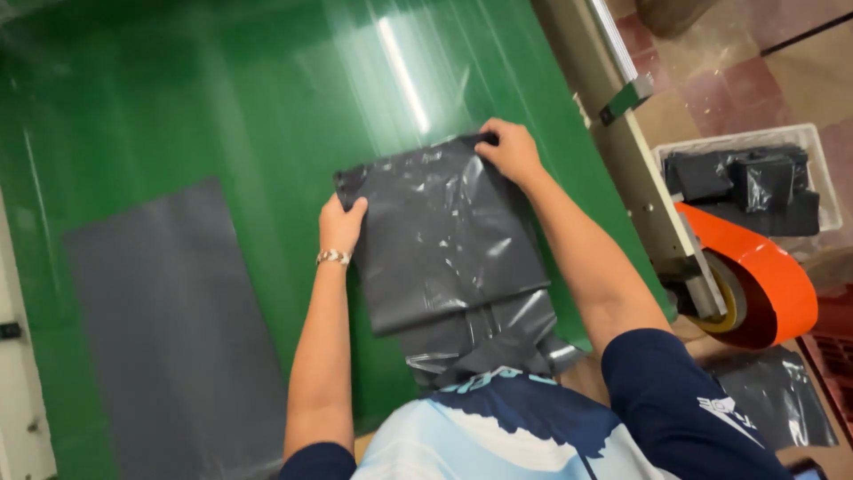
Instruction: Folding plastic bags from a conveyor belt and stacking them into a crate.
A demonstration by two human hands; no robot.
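While both hands are gripping it, the glossy, wrinkly grey plastic bag stack (444, 240) is lying on the green belt (178, 107): left hand (340, 227) pinching its left edge, right hand (511, 151) clamping its top corner, open belt all around.

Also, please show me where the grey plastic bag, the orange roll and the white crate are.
grey plastic bag (440, 236): head view, middle of its flat top.
orange roll (782, 284): head view, outer orange band.
white crate (822, 169): head view, right rim.
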